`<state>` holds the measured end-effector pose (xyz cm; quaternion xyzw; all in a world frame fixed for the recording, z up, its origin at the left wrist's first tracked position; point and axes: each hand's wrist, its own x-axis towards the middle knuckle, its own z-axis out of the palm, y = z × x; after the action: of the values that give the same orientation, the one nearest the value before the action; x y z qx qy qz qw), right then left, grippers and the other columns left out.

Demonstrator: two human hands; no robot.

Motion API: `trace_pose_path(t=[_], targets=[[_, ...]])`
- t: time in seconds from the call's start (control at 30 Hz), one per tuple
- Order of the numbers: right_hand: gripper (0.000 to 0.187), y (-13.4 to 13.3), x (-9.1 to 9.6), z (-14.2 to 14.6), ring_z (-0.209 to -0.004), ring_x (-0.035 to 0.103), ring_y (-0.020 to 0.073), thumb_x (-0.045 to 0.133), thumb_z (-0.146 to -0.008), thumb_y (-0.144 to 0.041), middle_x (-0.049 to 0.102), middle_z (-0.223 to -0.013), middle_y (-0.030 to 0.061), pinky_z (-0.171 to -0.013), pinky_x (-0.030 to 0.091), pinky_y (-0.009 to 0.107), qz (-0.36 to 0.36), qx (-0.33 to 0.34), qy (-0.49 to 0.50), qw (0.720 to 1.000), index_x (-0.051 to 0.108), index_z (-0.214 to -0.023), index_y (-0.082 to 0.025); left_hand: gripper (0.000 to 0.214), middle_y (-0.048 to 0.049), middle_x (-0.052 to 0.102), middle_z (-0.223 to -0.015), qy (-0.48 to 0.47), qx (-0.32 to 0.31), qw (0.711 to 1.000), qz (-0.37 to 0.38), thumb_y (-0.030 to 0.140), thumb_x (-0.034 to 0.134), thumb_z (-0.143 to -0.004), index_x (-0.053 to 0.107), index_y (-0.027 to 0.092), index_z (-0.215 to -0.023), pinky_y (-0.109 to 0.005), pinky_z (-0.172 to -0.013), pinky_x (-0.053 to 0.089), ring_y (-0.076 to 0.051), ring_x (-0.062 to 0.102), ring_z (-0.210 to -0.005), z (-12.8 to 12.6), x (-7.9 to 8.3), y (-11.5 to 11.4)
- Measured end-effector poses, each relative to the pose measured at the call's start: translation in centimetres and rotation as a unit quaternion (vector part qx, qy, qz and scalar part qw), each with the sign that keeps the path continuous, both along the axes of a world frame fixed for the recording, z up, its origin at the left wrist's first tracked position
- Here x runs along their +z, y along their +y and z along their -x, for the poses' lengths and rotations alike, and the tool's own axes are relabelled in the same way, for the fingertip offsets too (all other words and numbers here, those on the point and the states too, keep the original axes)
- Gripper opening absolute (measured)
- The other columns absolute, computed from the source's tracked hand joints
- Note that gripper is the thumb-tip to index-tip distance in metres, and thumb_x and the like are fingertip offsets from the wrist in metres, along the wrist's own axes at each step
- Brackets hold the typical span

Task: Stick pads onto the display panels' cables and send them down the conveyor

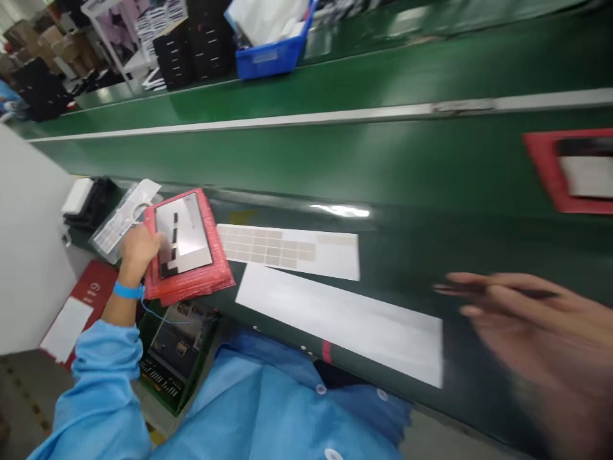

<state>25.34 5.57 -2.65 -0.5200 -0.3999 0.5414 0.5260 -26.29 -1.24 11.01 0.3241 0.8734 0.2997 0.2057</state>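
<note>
My left hand (138, 250) is closed on the left edge of a stack of red bubble-wrap bags (218, 271), its thumb near the panel on top. That panel is a flat silvery display panel (194, 223) with a dark strip across its middle and a black lower corner. At the right, my right hand (522, 313) is blurred by motion and held over the green table. Between its thumb and fingers is a pair of dark tweezers (472, 289), tips pointing left. A sheet of beige stickers (287, 246) lies right of the stack, beside a long blank white sheet (340, 322).
Another red bag with a panel (546, 169) lies at the far right. A blue bin (268, 61) and black trays (205, 45) stand beyond the metal rail (335, 117). A clear plastic bag (119, 220) lies left of the stack; a green crate (179, 396) sits below the table edge.
</note>
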Motion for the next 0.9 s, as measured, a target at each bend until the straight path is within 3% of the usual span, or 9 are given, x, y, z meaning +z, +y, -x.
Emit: trace_pose_path(t=[0.07,0.17,0.23,0.3,0.4,0.5,0.73,0.9], targets=[[0.026,-1.2,1.9,2.4,-0.070,0.074,0.0269,0.099,-0.061,-0.046,0.080,-0.092,0.0143,-0.041,0.048,0.036,0.021,0.018,0.004,1.000,0.080,-0.073,-0.034,0.028,-0.0216,0.073,-0.135,0.024,-0.084,0.996,-0.026,0.030,0.069,-0.098,0.073,0.014,-0.121,-0.050,-0.115,0.049,-0.041,0.057,-0.143,-4.5,-0.3,0.4],[0.034,-2.4,4.0,6.0,-0.061,0.069,0.0175,0.099,-0.065,-0.049,0.083,-0.097,0.0090,-0.049,0.060,0.032,0.014,0.047,0.023,0.999,0.077,-0.079,-0.027,0.018,-0.0102,0.081,-0.121,-0.032,-0.290,0.956,-0.044,0.033,0.069,-0.098,0.080,0.022,-0.107,-0.040,-0.110,0.052,-0.030,0.072,-0.120,-13.4,-1.8,0.5],[0.031,-2.8,5.3,7.9,-0.064,0.070,0.0165,0.098,-0.072,-0.045,0.083,-0.095,0.0083,-0.052,0.062,0.029,-0.009,0.091,0.063,0.994,0.076,-0.081,-0.025,0.012,-0.0013,0.084,-0.101,-0.086,-0.413,0.906,-0.047,0.035,0.074,-0.096,0.081,0.026,-0.097,-0.031,-0.093,0.056,-0.022,0.076,-0.096,-18.6,-2.9,0.5],[0.028,-2.9,6.6,9.1,-0.068,0.073,0.0173,0.097,-0.077,-0.041,0.084,-0.094,0.0089,-0.052,0.061,0.027,-0.025,0.126,0.091,0.987,0.075,-0.081,-0.024,0.019,0.0022,0.079,-0.082,-0.115,-0.474,0.871,-0.058,0.032,0.067,-0.101,0.079,0.025,-0.087,-0.027,-0.075,0.053,-0.017,0.071,-0.076,-21.7,-3.8,0.8],[0.026,-2.6,8.0,9.3,-0.068,0.074,0.0179,0.096,-0.080,-0.039,0.084,-0.093,0.0095,-0.043,0.054,0.022,-0.023,0.147,0.117,0.982,0.075,-0.081,-0.024,0.029,0.0019,0.075,-0.075,-0.108,-0.475,0.869,-0.091,0.027,0.056,-0.107,0.073,0.022,-0.083,-0.027,-0.068,0.048,-0.015,0.068,-0.070,-23.1,-4.8,1.5],[0.026,-2.1,8.1,9.2,-0.061,0.071,0.0155,0.096,-0.078,-0.038,0.084,-0.093,0.0079,-0.037,0.045,0.019,-0.006,0.135,0.138,0.981,0.074,-0.082,-0.024,0.031,-0.0002,0.074,-0.079,-0.075,-0.457,0.877,-0.126,0.030,0.049,-0.111,0.068,0.022,-0.087,-0.029,-0.069,0.047,-0.016,0.066,-0.071,-23.5,-5.6,1.7],[0.027,-1.3,6.6,10.2,-0.066,0.077,0.0139,0.101,-0.071,-0.037,0.085,-0.092,0.0057,-0.060,0.066,0.021,0.060,0.110,0.218,0.968,0.079,-0.081,-0.025,0.038,-0.0065,0.076,-0.095,0.023,-0.478,0.867,-0.137,0.032,0.036,-0.117,0.066,0.022,-0.096,-0.031,-0.076,0.050,-0.018,0.069,-0.082,-25.5,-7.2,2.4],[0.029,1.2,5.4,7.2,-0.069,0.078,0.0155,0.102,-0.069,-0.037,0.085,-0.091,0.0072,-0.066,0.069,0.025,0.038,0.073,0.129,0.988,0.080,-0.081,-0.023,0.027,-0.0028,0.077,-0.092,0.089,-0.526,0.844,-0.054,0.024,0.049,-0.112,0.070,0.022,-0.095,-0.030,-0.076,0.050,-0.019,0.073,-0.083,-24.3,-5.9,5.7]])
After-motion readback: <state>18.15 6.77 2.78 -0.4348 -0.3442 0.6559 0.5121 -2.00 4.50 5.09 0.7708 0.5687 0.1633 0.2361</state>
